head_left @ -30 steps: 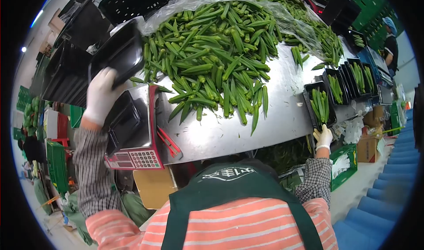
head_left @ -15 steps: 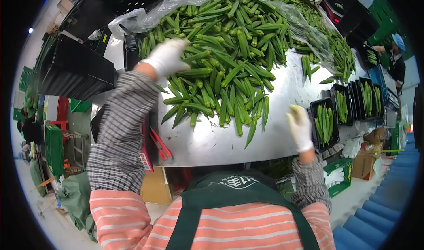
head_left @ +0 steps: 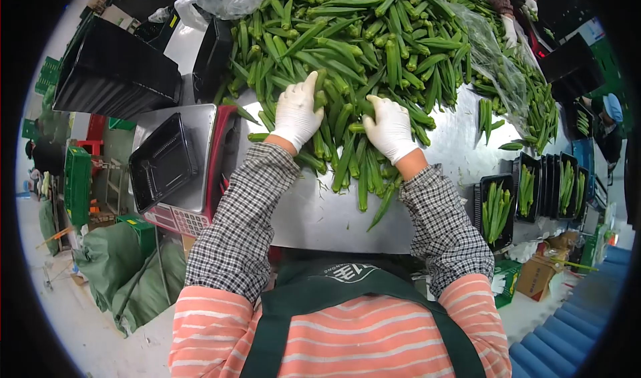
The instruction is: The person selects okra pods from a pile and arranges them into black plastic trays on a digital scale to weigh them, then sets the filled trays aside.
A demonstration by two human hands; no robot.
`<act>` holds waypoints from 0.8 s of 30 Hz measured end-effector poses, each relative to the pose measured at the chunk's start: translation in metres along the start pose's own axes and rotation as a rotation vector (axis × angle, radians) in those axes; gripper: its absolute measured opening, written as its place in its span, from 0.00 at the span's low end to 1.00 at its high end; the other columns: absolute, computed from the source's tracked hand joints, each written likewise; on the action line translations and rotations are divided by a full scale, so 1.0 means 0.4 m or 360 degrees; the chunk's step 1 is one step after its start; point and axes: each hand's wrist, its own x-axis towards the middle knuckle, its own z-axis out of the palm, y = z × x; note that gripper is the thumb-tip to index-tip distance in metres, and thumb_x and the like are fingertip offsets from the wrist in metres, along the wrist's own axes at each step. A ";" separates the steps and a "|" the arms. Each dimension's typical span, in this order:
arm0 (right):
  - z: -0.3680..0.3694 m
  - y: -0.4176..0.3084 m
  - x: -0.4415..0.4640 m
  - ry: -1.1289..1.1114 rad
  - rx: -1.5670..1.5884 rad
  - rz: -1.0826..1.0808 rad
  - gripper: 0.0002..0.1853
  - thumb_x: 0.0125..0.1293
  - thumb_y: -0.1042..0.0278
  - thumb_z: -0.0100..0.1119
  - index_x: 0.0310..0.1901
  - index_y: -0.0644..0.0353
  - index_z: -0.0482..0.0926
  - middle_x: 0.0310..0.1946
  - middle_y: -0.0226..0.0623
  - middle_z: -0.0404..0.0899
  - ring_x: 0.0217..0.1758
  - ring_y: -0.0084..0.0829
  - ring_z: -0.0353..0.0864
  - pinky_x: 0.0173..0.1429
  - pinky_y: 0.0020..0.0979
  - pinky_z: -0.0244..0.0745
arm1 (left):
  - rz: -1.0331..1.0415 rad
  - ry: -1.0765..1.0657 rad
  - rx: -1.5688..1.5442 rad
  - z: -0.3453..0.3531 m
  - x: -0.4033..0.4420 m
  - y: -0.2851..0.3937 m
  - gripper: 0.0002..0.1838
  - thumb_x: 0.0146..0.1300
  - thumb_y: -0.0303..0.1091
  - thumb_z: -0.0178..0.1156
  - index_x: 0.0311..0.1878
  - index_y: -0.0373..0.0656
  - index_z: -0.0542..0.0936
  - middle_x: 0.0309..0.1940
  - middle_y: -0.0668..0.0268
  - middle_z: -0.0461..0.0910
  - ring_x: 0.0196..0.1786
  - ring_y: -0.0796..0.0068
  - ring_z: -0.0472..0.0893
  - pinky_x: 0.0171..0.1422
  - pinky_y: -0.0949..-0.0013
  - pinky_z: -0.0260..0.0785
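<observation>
A large heap of green okra (head_left: 360, 57) covers the middle of the metal table (head_left: 314, 221). My left hand (head_left: 298, 113), in a white glove, lies at the heap's near left side, with okra between its thumb and forefinger. To its right, my right hand (head_left: 390, 128), also white-gloved, has closed over okra at the heap's near edge. The other fingertips of both hands are partly hidden among the pods. Left of my left arm, a black tray (head_left: 163, 161) with no okra in it rests tilted on a red-sided scale (head_left: 180, 219).
Stacked black trays (head_left: 117, 67) stand at the left. Okra-filled black trays (head_left: 496, 211) line the right side. Clear plastic sheeting (head_left: 497, 61) edges the heap. Across the table, a co-worker's gloved hand (head_left: 509, 31) touches okra. Blue rollers (head_left: 567, 318) run at lower right.
My right hand has moved left from beside the filled trays onto the heap. My left hand has come down and nearer, onto the okra. The scale and its tray are now uncovered.
</observation>
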 end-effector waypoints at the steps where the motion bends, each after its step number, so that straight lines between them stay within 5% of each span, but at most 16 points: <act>1: -0.018 0.014 0.001 -0.0057 0.0183 0.0081 0.17 0.56 0.63 0.56 0.47 0.61 0.76 0.38 0.45 0.79 0.41 0.43 0.79 0.50 0.44 0.70 | 0.0011 0.0047 -0.0070 -0.015 0.007 -0.011 0.39 0.47 0.29 0.65 0.65 0.40 0.62 0.44 0.54 0.74 0.50 0.56 0.73 0.57 0.58 0.65; 2: 0.015 0.056 -0.016 0.0203 0.0329 0.0035 0.15 0.58 0.64 0.56 0.45 0.62 0.76 0.36 0.45 0.79 0.38 0.41 0.79 0.46 0.39 0.73 | 0.0018 0.0093 -0.0137 -0.031 0.006 -0.024 0.37 0.47 0.29 0.65 0.64 0.40 0.64 0.43 0.54 0.74 0.50 0.56 0.73 0.57 0.58 0.66; 3: -0.005 0.064 -0.028 0.0232 0.0623 0.0206 0.15 0.58 0.64 0.57 0.45 0.62 0.76 0.36 0.45 0.79 0.38 0.39 0.79 0.46 0.37 0.73 | 0.0166 0.0554 -0.0269 -0.047 -0.007 -0.033 0.30 0.51 0.27 0.64 0.59 0.39 0.68 0.41 0.57 0.76 0.44 0.64 0.77 0.51 0.64 0.71; 4: -0.032 0.067 -0.040 0.0258 0.0918 0.0390 0.15 0.59 0.64 0.57 0.45 0.62 0.76 0.36 0.44 0.79 0.38 0.38 0.79 0.46 0.34 0.73 | -0.0339 0.0366 -0.0994 -0.085 -0.019 -0.025 0.25 0.56 0.27 0.62 0.57 0.39 0.69 0.40 0.63 0.77 0.39 0.75 0.78 0.47 0.72 0.72; 7: -0.086 0.085 -0.046 0.0182 0.1344 0.0491 0.16 0.58 0.64 0.61 0.45 0.64 0.75 0.38 0.44 0.78 0.40 0.38 0.79 0.47 0.32 0.73 | -0.0662 0.0652 -0.1637 -0.170 -0.053 -0.032 0.20 0.60 0.26 0.60 0.55 0.37 0.69 0.35 0.68 0.76 0.34 0.81 0.77 0.41 0.77 0.72; 10: -0.078 0.046 -0.041 0.0084 0.0744 0.0042 0.18 0.56 0.62 0.62 0.45 0.63 0.75 0.42 0.46 0.77 0.42 0.42 0.79 0.48 0.35 0.73 | -0.0926 0.0739 -0.1998 -0.182 -0.100 -0.091 0.18 0.59 0.26 0.61 0.52 0.36 0.71 0.35 0.69 0.76 0.32 0.82 0.75 0.36 0.78 0.69; 14: -0.036 -0.018 -0.068 -0.0431 0.0066 -0.0082 0.15 0.55 0.62 0.60 0.41 0.60 0.76 0.38 0.46 0.75 0.42 0.48 0.77 0.46 0.42 0.74 | -0.1073 0.0713 -0.1989 -0.170 -0.159 -0.108 0.17 0.59 0.26 0.61 0.51 0.35 0.72 0.34 0.68 0.77 0.31 0.82 0.75 0.35 0.79 0.69; 18: -0.074 0.002 -0.071 -0.0150 0.0507 0.0054 0.16 0.54 0.63 0.59 0.42 0.62 0.77 0.38 0.47 0.77 0.41 0.45 0.78 0.46 0.39 0.74 | -0.0919 0.0581 -0.1434 -0.190 -0.204 -0.092 0.18 0.57 0.27 0.62 0.51 0.36 0.73 0.35 0.68 0.78 0.33 0.80 0.77 0.38 0.78 0.71; 19: -0.088 0.001 -0.065 -0.0321 0.0828 0.0306 0.17 0.56 0.61 0.58 0.44 0.63 0.77 0.39 0.48 0.78 0.41 0.45 0.79 0.46 0.38 0.73 | -0.0911 0.0374 -0.1248 -0.189 -0.214 -0.090 0.21 0.55 0.25 0.63 0.53 0.37 0.72 0.36 0.69 0.78 0.37 0.82 0.77 0.43 0.77 0.71; 22: -0.104 -0.074 -0.049 -0.0237 0.0871 0.0142 0.18 0.57 0.61 0.58 0.45 0.63 0.77 0.39 0.49 0.78 0.41 0.46 0.79 0.47 0.37 0.73 | -0.0401 0.0369 -0.0468 -0.115 -0.230 -0.107 0.25 0.52 0.27 0.65 0.56 0.40 0.72 0.44 0.59 0.79 0.44 0.70 0.80 0.51 0.71 0.72; 24: -0.085 -0.150 -0.040 -0.0241 0.0847 -0.0001 0.18 0.58 0.60 0.57 0.46 0.63 0.76 0.41 0.50 0.77 0.43 0.48 0.78 0.48 0.40 0.73 | -0.0387 0.0402 -0.0458 -0.078 -0.239 -0.123 0.26 0.51 0.28 0.65 0.56 0.39 0.72 0.47 0.55 0.78 0.47 0.65 0.80 0.52 0.69 0.72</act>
